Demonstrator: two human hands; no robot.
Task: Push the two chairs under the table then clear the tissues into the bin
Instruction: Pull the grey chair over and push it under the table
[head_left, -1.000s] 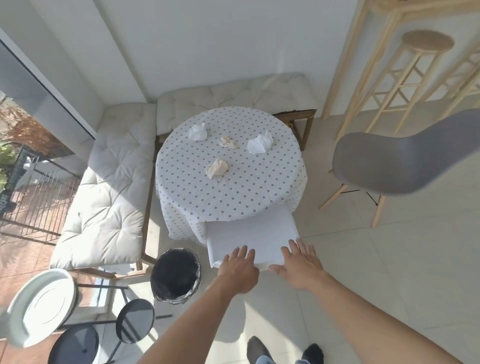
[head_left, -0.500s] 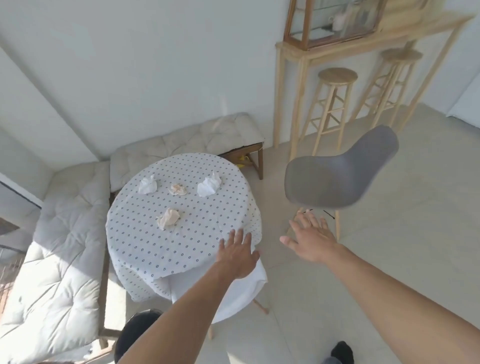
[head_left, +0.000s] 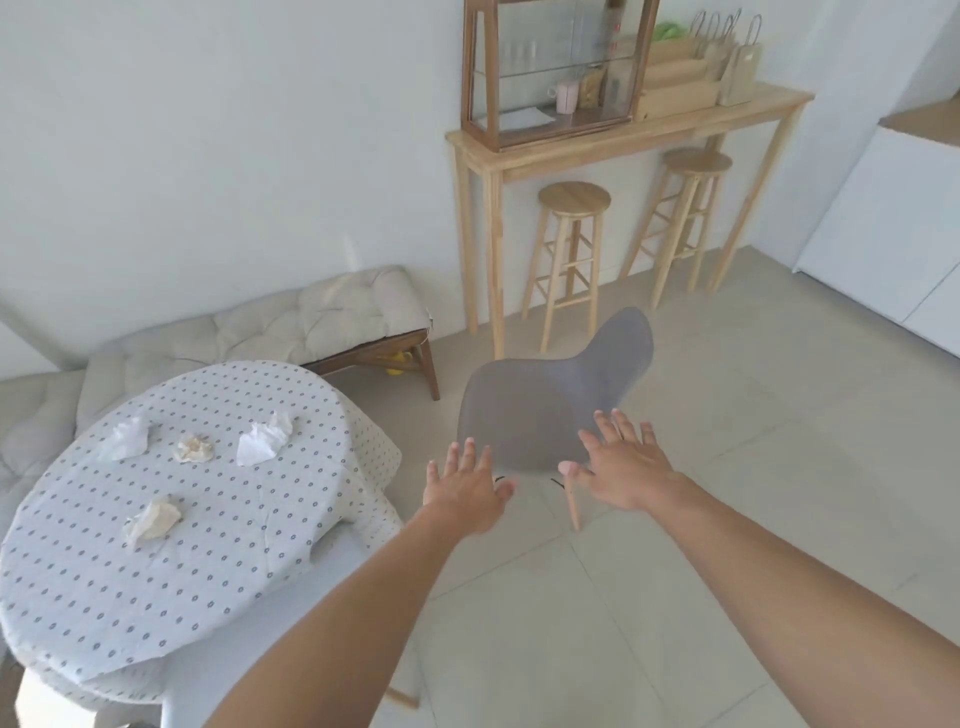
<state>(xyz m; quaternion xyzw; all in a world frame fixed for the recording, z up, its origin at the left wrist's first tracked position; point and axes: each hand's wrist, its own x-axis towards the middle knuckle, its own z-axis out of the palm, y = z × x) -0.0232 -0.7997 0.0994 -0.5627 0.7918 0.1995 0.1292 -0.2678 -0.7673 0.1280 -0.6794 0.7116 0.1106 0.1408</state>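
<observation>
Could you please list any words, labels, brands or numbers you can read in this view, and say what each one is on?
None can be read.
The paper bags on the wooden console table show no legible print.
Items inside the glass cabinet are too small and blurred to read.
The tablecloth carries only a dot pattern.

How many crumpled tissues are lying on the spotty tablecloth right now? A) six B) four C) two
B: four crumpled tissues lie on the table: one at the far left, one beside it, a bigger white one, and one nearer the person.
</observation>
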